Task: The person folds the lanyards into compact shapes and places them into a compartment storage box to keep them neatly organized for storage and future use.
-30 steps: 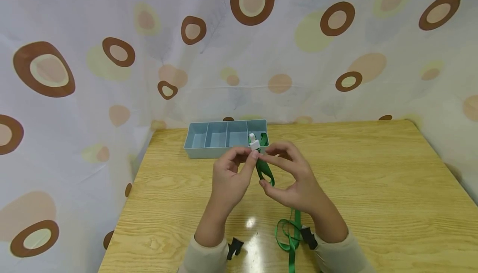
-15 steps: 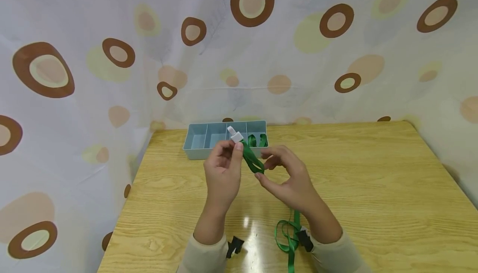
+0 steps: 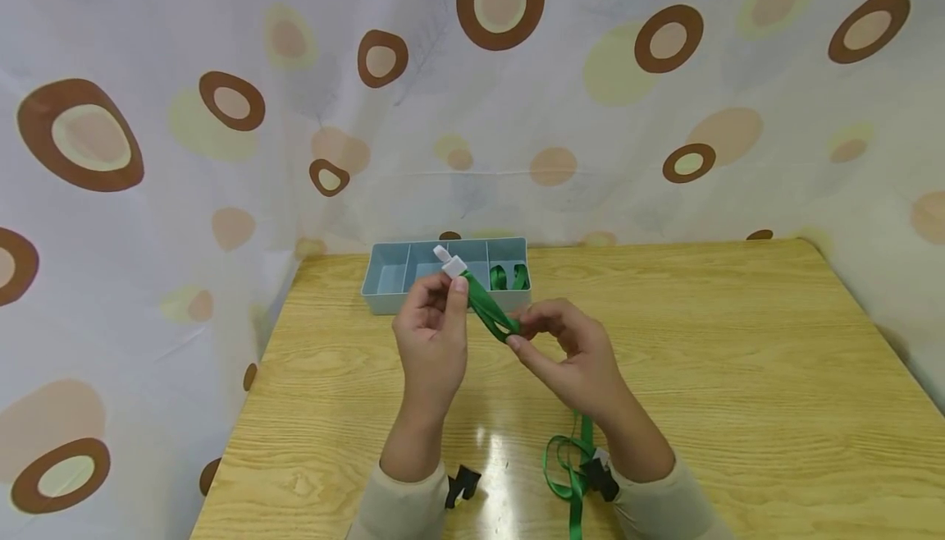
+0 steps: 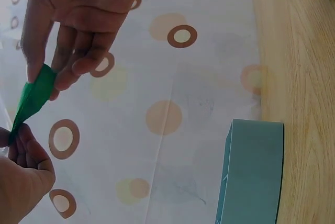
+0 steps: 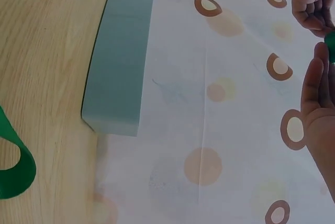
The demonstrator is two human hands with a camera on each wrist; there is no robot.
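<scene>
A folded green lanyard (image 3: 483,304) with a white plastic clip (image 3: 454,267) is stretched between both hands in front of the blue box. My left hand (image 3: 435,331) pinches it just below the clip, thumb on top. At the looped lower end, my right hand (image 3: 572,359) holds the fold between thumb and fingers. The left wrist view has the right hand (image 4: 86,12) above the green band (image 4: 37,96) and the left hand (image 4: 26,174) below. Only a bit of green (image 5: 331,43) shows at the right wrist view's edge.
The blue divided box (image 3: 421,304) stands at the table's back; green lanyard coils (image 3: 499,278) lie in its rightmost compartment. Another green lanyard (image 3: 567,491) lies loose near the right forearm. Black pieces (image 3: 463,487) show beside the sleeves. A patterned curtain (image 3: 568,113) hangs behind.
Both hands have shifted left, carrying the lanyard and its clip away from the rightmost compartment, whose coils show more fully. The right fingers have closed in on the looped end.
</scene>
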